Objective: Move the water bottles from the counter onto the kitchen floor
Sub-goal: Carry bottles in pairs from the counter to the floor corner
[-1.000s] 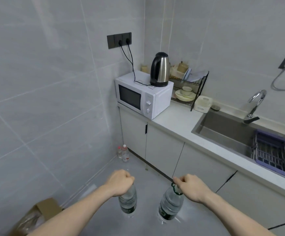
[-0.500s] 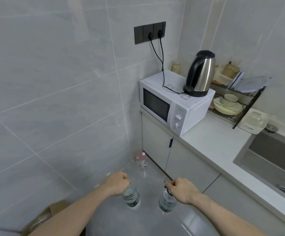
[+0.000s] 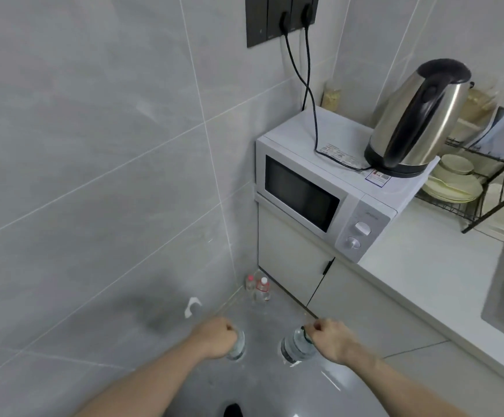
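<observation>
The fingers of the left hand (image 3: pixel 214 337) are curled tight around the top of a water bottle (image 3: pixel 238 346), and most of this bottle is hidden behind the fist. The fingers of the right hand (image 3: pixel 330 338) are closed around the neck of a second water bottle (image 3: pixel 297 347), which hangs tilted over the grey floor (image 3: pixel 268 383). Both bottles are low, in front of the microwave (image 3: pixel 319 188) and below it; if they touch the floor I cannot tell. Two more small bottles (image 3: pixel 259 288) stand on the floor in the corner under the microwave. On top of the microwave stands a steel kettle (image 3: pixel 416 118), and to the right of the microwave is the white counter (image 3: pixel 425 266) with a dish rack (image 3: pixel 479 188)
</observation>
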